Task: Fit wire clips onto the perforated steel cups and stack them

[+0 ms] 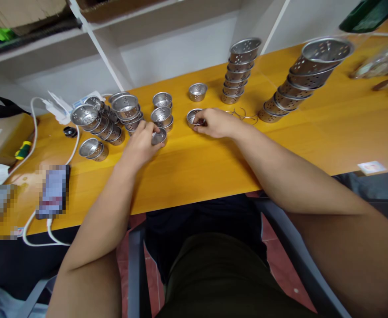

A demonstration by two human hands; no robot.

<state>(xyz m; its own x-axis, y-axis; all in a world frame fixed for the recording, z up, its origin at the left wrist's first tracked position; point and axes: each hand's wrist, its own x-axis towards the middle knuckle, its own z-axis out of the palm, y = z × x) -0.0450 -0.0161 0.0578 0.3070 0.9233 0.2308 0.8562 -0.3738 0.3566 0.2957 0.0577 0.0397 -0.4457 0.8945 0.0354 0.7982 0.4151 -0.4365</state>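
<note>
**Two hands among perforated metal cups on a yellow bench**

The person sits at a yellow wooden tabletop (pixel 213 163), both bare forearms stretched over it. The left hand (pixel 141 142) has its fingers closed round a small perforated silver metal cup (pixel 160 136) that sits on the wood just in front of a short stack of two like cups (pixel 162 117). The right hand (pixel 215 123) lies over the rim of another small perforated silver cup (pixel 192 117), fingertips pinched on its edge; whether anything lies inside that cup I cannot tell, since the fingers cover it.

Beyond it a lone silver cup (pixel 197 91) stands empty and upright. Further right a nested tower of perforated cups (pixel 239 70) rises straight, and a longer nested column (pixel 304 77) leans over toward the right. Thin wire loops (pixel 243 115) lie on the wood between the right wrist and that column.

To the left, more cups are nested in leaning rows (pixel 106 119). A white cable (pixel 35 132) runs past them down to a phone (pixel 53 191) lying flat near the table edge.
</note>
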